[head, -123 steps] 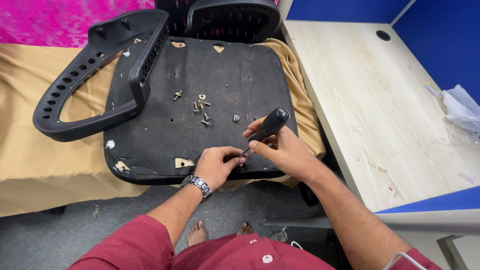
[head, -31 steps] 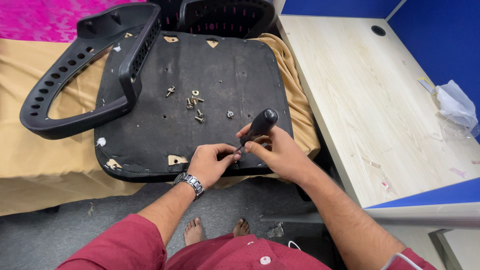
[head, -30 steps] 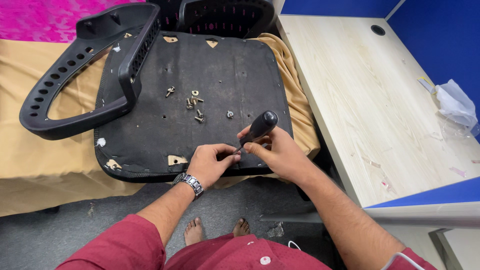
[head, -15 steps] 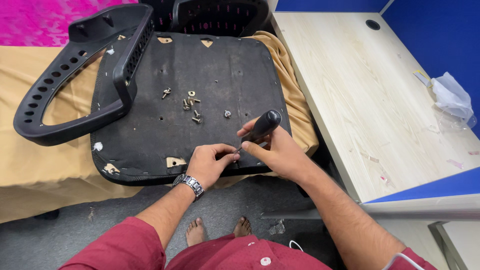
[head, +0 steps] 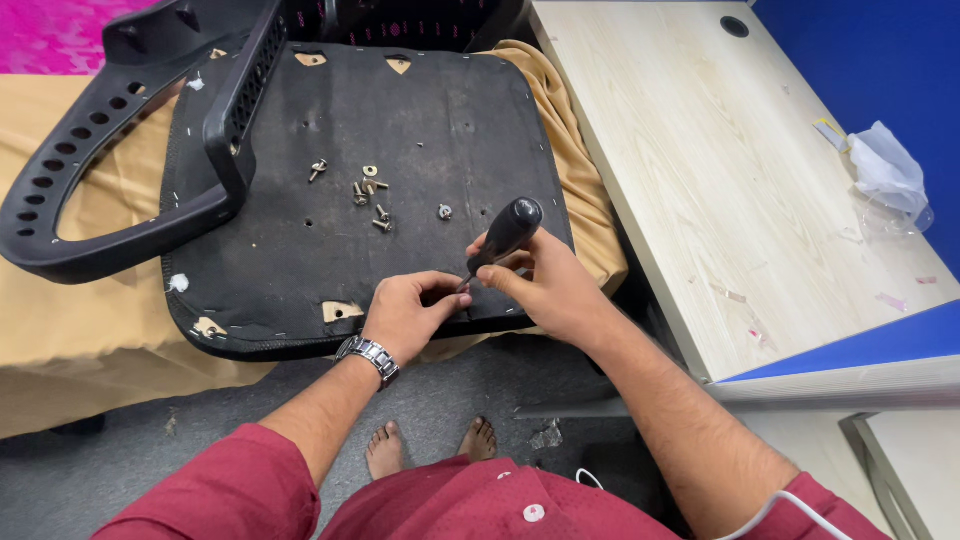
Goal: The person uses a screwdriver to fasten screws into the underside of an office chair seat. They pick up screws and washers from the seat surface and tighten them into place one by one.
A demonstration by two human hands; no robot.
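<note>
Far left: black plastic armrest (head: pixel 120 180) with a row of holes, lying tilted across the 9 o'clock edge of the seat base (head: pixel 300 130), its closed end hanging out over the tan cloth (head: pixel 90 330). Seat base is black fabric, upside down, on top of the cloth; tan patches show at its corners. Loose screws (head: pixel 368 192) scattered near the middle of the base, one more screw (head: pixel 445 211) just to 3 o'clock of them.

Left hand (head: pixel 408 312) at the base's 6 o'clock edge, metal watch (head: pixel 369 355) on the wrist, fingers (head: pixel 440 285) curled together and pinched at the screwdriver tip; what sits under them is hidden. Screwdriver (head: pixel 505 232) has a black handle, tilted with the handle toward 1 o'clock and the tip down at the near edge of the base. Right hand (head: pixel 545 285) is just beside the left, touching it, fingers clamped around the lower handle.

Right: pale wooden bench (head: pixel 720 180) runs along the 3 o'clock side, well apart from the hands, with a crumpled clear bag (head: pixel 888 175) near its far edge against the blue wall (head: pixel 880 60). Bottom: red sleeves, bare feet (head: pixel 430 445) on grey floor.
</note>
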